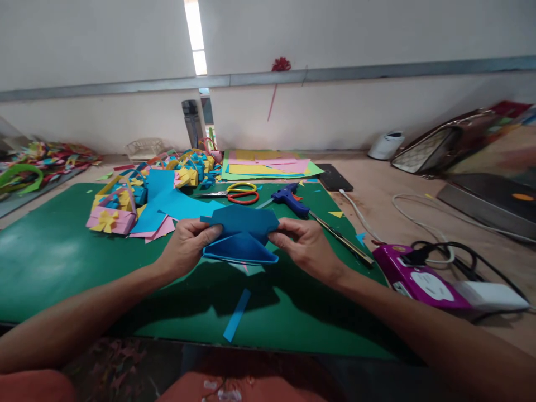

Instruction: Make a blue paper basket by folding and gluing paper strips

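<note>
The folded blue paper (243,223) spans the gap between both hands, above the green mat (167,301); the left hand (188,243) pinches one end; the right hand (307,243) pinches the other.

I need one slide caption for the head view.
Both hands hold folded blue paper over a green mat, with scissors and a glue gun lying beyond.

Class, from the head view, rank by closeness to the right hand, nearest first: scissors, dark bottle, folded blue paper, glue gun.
1. Folded blue paper, in the right hand.
2. Glue gun, just beyond that hand.
3. Scissors, left of the glue gun.
4. Dark bottle, back left, by the wall.
</note>
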The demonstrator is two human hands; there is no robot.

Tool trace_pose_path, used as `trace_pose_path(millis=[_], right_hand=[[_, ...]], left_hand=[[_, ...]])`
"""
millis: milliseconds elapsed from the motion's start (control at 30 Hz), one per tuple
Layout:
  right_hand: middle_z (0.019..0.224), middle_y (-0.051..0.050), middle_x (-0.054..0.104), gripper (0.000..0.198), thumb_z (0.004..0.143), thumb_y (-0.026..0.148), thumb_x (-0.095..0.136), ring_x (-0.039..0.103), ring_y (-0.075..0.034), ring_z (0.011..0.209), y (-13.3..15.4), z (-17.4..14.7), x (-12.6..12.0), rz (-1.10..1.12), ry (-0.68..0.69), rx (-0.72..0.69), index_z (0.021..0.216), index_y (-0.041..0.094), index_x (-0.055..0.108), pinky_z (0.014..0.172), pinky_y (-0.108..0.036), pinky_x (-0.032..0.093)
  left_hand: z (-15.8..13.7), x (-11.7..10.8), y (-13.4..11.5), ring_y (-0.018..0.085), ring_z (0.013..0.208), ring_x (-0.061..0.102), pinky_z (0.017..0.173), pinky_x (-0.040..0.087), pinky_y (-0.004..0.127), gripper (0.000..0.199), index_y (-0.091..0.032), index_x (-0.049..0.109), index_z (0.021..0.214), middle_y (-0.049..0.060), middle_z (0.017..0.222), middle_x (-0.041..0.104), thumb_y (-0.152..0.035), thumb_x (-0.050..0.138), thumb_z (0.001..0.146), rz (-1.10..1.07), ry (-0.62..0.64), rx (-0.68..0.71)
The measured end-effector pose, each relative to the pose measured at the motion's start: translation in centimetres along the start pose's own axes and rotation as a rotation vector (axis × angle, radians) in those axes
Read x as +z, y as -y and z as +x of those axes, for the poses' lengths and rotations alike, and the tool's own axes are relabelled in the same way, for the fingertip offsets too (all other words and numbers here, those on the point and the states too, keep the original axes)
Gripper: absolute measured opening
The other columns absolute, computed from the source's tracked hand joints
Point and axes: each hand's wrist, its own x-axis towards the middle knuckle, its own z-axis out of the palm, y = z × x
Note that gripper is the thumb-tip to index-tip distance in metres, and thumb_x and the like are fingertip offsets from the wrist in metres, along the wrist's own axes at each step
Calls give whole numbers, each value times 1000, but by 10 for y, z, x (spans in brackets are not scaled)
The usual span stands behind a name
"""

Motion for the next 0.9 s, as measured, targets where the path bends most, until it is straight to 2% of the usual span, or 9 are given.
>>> trace_pose_path(millis=[200,400,533,700,800,900], right_hand=[[59,3,54,21,75,31,58,47,-10,57,4,-2,1,68,38,74,61,15,61,53,-21,38],[51,4,44,27,74,31,57,40,-9,51,2,-5,5,39,50,139,52,16,55,49,-22,32],[49,4,42,30,74,32,55,37,-8,49,-1,-6,8,2,143,212,49,16,52,47,-23,29],[45,5,35,34,73,35,55,30,-7,45,-9,-4,10,-63,279,279,45,16,48,43,-23,23],[52,2,50,30,73,38,56,42,-10,49,-10,0,7,-21,354,244,53,16,57,48,-24,34],[75,-3,67,24,69,38,61,59,-17,68,-4,5,1,-1,312,174,76,16,68,62,-28,46]], left_hand=[[1,-2,9,7,48,39,46,33,19,35,-13,57,48,-3,47,47,-40,72,64,-39,-13,-117],[0,8,1,6,47,48,48,39,18,28,-13,59,56,-5,51,55,-35,76,60,-292,-42,-257],[2,12,-4,6,46,50,47,41,17,26,-13,60,58,-5,51,57,-30,79,57,-394,-75,-298],[2,11,-3,6,45,51,48,42,17,25,-12,60,58,-4,51,57,-28,78,59,-428,-25,-283],[2,9,-1,7,47,52,49,43,19,24,-12,60,60,-3,53,59,-28,77,62,-404,-6,-284],[2,8,-1,7,48,52,50,43,20,25,-12,59,59,-3,54,58,-28,77,61,-378,-2,-290]])
